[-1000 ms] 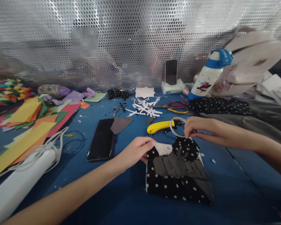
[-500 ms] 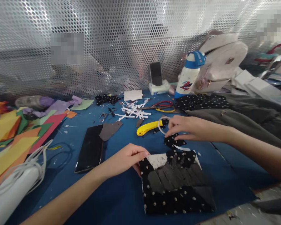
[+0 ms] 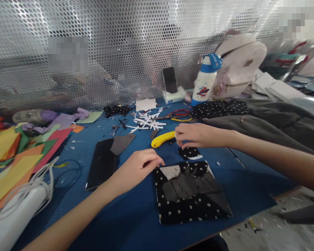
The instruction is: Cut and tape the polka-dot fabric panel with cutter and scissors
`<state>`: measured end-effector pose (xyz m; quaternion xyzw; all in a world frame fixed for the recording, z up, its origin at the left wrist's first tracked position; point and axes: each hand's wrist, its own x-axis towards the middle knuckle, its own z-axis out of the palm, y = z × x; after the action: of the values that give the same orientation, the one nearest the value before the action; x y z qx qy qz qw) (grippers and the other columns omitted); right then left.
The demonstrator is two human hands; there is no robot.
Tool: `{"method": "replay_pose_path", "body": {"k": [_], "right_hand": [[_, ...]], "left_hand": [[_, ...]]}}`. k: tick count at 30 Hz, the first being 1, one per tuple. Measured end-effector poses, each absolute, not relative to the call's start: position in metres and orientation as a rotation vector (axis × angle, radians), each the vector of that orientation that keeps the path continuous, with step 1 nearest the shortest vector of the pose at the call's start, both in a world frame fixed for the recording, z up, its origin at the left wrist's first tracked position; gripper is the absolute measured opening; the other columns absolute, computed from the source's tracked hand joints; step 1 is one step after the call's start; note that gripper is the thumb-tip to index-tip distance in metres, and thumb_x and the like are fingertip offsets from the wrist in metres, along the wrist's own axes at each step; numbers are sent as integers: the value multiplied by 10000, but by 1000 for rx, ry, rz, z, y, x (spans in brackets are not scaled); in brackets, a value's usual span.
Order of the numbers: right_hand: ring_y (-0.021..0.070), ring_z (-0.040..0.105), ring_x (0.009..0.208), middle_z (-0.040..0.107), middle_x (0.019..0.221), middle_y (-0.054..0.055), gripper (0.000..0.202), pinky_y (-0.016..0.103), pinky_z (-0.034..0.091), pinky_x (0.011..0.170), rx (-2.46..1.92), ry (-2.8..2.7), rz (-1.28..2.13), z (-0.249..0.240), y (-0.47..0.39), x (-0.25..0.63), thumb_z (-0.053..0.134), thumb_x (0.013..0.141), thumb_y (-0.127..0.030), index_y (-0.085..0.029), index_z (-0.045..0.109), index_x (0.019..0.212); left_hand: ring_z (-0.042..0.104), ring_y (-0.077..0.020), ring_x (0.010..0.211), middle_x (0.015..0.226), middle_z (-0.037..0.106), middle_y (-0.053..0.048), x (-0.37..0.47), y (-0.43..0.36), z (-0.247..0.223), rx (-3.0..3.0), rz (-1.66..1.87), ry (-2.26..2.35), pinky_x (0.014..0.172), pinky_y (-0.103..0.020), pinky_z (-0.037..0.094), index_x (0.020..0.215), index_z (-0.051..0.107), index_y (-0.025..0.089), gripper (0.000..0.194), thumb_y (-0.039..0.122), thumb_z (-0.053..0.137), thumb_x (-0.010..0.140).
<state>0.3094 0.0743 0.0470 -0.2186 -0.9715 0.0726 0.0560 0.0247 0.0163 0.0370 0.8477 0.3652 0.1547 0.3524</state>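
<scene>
A flat board covered in black polka-dot fabric and dark grey patches [image 3: 191, 191] lies in front of me, with a bare white strip near its top edge. My left hand [image 3: 143, 164] hovers at its upper left corner, fingers loosely bent and thumb apart, holding nothing I can see. My right hand [image 3: 189, 136] is closed over a white tape ring [image 3: 176, 134], mostly hidden behind the fingers. Beneath that hand lies a polka-dot fabric scrap [image 3: 189, 152] with a white strip along its edge. Just left of the fingers is a yellow-handled cutter [image 3: 162, 138].
Scissors [image 3: 181, 115] and white paper strips [image 3: 148, 120] lie farther back. A black tablet or phone [image 3: 101, 164] is to the left, near coloured sheets [image 3: 23, 167] and a white power strip [image 3: 21, 212]. A bottle [image 3: 205, 82], backpack [image 3: 240, 66] and grey cloth [image 3: 272, 129] line the right.
My left hand has let go of the board's corner and lifted slightly. My right hand has moved left with the tape ring, toward the cutter. The view has shifted a little.
</scene>
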Motion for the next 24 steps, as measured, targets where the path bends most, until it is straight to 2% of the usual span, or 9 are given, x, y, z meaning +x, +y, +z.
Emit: {"method": "replay_pose_path", "body": {"k": [4,8,13,17,21,24], "right_hand": [[185,548,956,620,982,54,147,321,422,844,-710,-2776,464,66,64,298,512,998,-286,-173,603,979],[128,559,783,628,908,25,119,246,412,681,-712,-2631,767,81,47,279,508,995,-267,-166,569,983],[97,526,663,637,821,-9,33,231,351,613,-719,-2671,702,81,32,255,548,955,-184,-171,578,960],[96,543,674,622,797,-14,20,215,390,606,-676,-2606,851,76,32,246,581,923,-158,-163,567,936],[126,614,775,657,869,11,209,233,465,669,-750,-2525,1052,63,42,251,662,880,-218,-157,580,1062],[127,638,754,677,824,6,156,239,474,673,-773,-2567,1191,55,51,257,681,867,-264,-151,606,945]], "left_hand": [[628,-181,903,1014,693,-29,26,16,35,2141,432,981,798,-275,441,973,720,224,304,326,437,1013],[595,-184,877,1136,663,-30,29,11,36,2098,584,1080,753,-275,440,1164,637,248,283,418,564,950],[570,-188,860,952,664,-8,33,1,46,2072,685,1049,788,-277,426,980,649,214,282,474,658,872],[567,-160,757,774,639,9,34,2,46,1974,717,1108,712,-253,419,801,640,182,204,373,663,867],[584,-137,726,748,646,10,35,7,39,1731,725,1082,695,-239,424,763,640,165,164,303,672,846],[602,-127,710,760,659,11,35,8,35,1578,729,1062,687,-232,433,780,632,163,158,299,704,811]]}}
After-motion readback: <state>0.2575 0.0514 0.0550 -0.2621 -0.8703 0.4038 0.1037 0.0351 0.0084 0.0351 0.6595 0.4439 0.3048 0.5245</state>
